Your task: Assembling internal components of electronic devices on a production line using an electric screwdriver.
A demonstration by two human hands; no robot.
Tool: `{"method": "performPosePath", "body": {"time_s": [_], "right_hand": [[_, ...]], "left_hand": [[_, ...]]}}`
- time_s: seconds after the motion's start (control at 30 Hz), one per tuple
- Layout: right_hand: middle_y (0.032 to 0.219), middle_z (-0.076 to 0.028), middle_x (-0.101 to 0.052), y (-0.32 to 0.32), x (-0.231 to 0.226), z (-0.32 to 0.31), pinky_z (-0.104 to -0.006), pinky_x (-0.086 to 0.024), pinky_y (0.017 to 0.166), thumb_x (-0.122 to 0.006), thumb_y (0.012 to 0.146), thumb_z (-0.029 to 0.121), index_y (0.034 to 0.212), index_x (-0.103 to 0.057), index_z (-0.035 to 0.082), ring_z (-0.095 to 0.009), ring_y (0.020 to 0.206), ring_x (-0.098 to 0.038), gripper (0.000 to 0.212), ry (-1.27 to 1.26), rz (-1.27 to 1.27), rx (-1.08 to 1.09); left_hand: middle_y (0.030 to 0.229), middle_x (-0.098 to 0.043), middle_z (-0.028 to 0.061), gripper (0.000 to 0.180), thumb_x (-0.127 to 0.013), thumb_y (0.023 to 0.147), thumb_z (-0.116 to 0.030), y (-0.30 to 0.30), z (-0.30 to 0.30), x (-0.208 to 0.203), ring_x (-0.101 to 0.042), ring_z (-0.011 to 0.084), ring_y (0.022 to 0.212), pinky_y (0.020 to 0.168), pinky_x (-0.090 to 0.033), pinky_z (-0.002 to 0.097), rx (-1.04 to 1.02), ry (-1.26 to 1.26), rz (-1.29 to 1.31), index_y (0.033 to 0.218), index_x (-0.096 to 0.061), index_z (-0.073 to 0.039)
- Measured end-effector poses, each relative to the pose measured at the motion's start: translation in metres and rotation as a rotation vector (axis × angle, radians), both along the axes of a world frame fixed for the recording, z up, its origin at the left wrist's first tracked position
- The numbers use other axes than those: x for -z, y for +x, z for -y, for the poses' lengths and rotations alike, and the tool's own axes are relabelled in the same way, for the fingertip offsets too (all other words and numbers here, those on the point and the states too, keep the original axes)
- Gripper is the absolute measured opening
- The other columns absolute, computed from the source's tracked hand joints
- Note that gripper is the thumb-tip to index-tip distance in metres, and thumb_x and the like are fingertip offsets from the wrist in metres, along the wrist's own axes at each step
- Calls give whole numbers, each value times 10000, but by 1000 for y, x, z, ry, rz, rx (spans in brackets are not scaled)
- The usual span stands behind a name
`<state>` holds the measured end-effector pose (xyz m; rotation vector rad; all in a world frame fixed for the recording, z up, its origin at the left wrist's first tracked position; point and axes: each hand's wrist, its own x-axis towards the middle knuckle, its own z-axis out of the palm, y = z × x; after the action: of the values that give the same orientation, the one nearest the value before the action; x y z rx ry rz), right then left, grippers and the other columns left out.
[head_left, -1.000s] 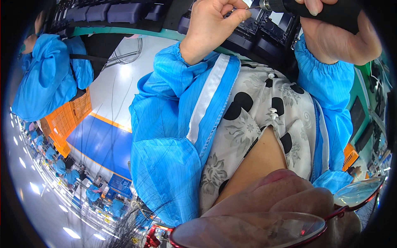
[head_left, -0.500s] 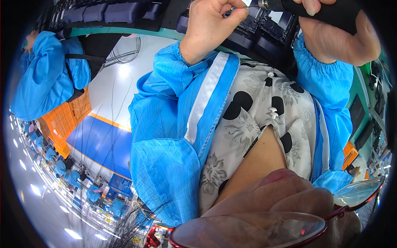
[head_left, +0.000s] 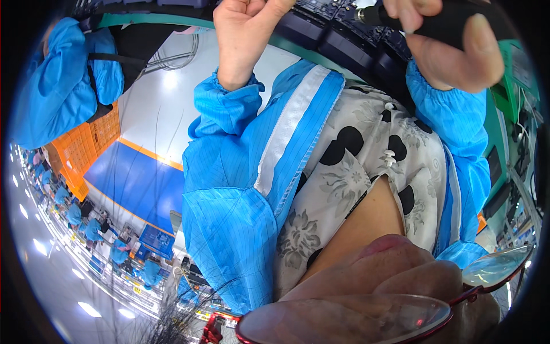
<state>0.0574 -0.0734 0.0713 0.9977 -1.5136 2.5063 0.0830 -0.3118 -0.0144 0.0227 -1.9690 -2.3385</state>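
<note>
"What's on the left?"
"A co-worker's blue sleeve (head_left: pixel 54 92). Then the left hand (head_left: pixel 245 37), fingers curled in; their tips leave the view, so I can't tell what they hold, if anything."
"Farther right?"
"Dark casings (head_left: pixel 344 49), then the right hand (head_left: pixel 450 62), fingers bent around a black tool (head_left: pixel 452 24), its metal end pointing left."

Tabletop (head_left: pixel 149 19): green along its edge (bowed by the fisheye lens)
Dark casings (head_left: pixel 344 49): lying on it, circuit boards (head_left: pixel 329 11) exposed
</note>
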Motion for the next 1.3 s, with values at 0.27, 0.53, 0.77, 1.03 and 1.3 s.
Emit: {"method": "performPosePath", "body": {"time_s": [0.27,0.53,0.77,1.03,1.3], "right_hand": [[787,-74,-613,2,44,19,-355,-515,606,-826,868,327,1061,-552,48,-202,614,-613,436,18,159,37],[776,-72,-602,0,44,36,-354,-515,609,-817,877,316,1061,-540,45,-196,607,-601,429,28,150,44],[776,-72,-603,-2,47,31,-356,-518,614,-821,880,316,1063,-543,40,-197,612,-605,432,56,103,43],[774,-71,-598,0,69,14,-352,-514,612,-829,879,319,1052,-539,45,-195,612,-604,435,96,123,110],[712,-70,-580,-13,38,45,-323,-517,569,-739,876,165,952,-525,24,-175,576,-588,267,195,138,-28]], "left_hand": [[874,-689,-28,239,-687,1018,-185,7,0,63,-545,34,785,701,-444,196,-120,-163,-36,1138,-736,16],[891,-741,18,242,-676,1018,-194,15,4,45,-627,82,827,745,-511,249,-184,-393,-48,1054,-766,28],[856,-736,11,220,-674,1014,-171,13,2,47,-623,78,792,720,-510,248,-173,-356,-22,1034,-766,28],[838,-732,12,216,-670,1013,-164,3,-19,67,-619,79,777,707,-506,250,-97,-316,-24,1029,-764,29],[886,-773,68,228,-660,1007,-175,12,6,48,-679,124,823,737,-533,287,-207,-466,-91,1066,-760,22]]}}
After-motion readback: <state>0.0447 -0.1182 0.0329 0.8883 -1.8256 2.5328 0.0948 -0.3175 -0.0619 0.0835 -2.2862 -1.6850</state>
